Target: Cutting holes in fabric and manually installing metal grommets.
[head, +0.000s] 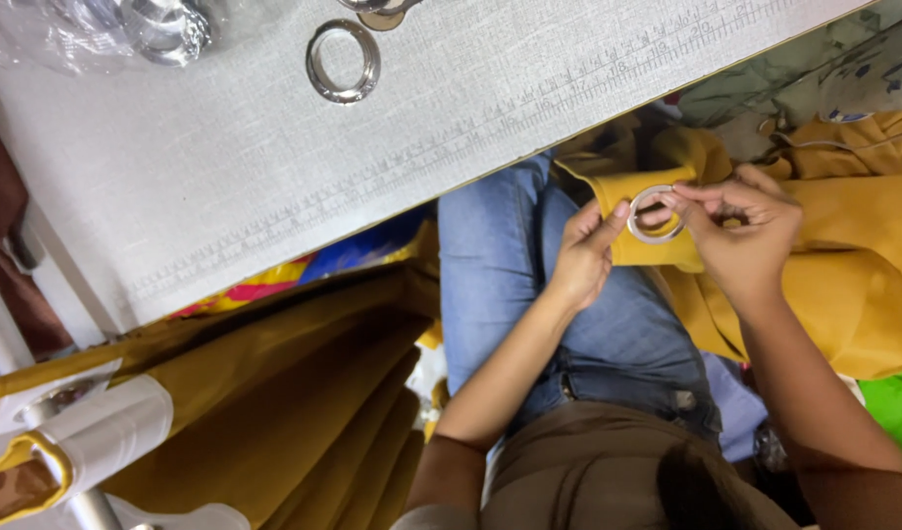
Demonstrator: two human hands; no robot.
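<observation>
Mustard-yellow curtain fabric lay bunched over the lap of a seated person in blue jeans, seen from above; the view is inverted, so the person's own sides could not be told with certainty. The hand taken as the left hand was partly closed, its thumb and fingertips pinching the folded edge of the fabric just beside a round silver metal eyelet ring. The hand taken as the right hand was curled, its thumb and forefinger gripping the far rim of the same ring, which sat flat against the fabric corner. Both hands touched the ring, held above the lap, just off the near edge of the tabletop.

A white cloth-covered tabletop with a printed ruler scale along its near edge filled the upper part of the view. A second silver eyelet ring rested on it toward the far edge, and a clear plastic bag of further rings lay at the far corner. More yellow fabric with a white heading band hung folded beside the tabletop.
</observation>
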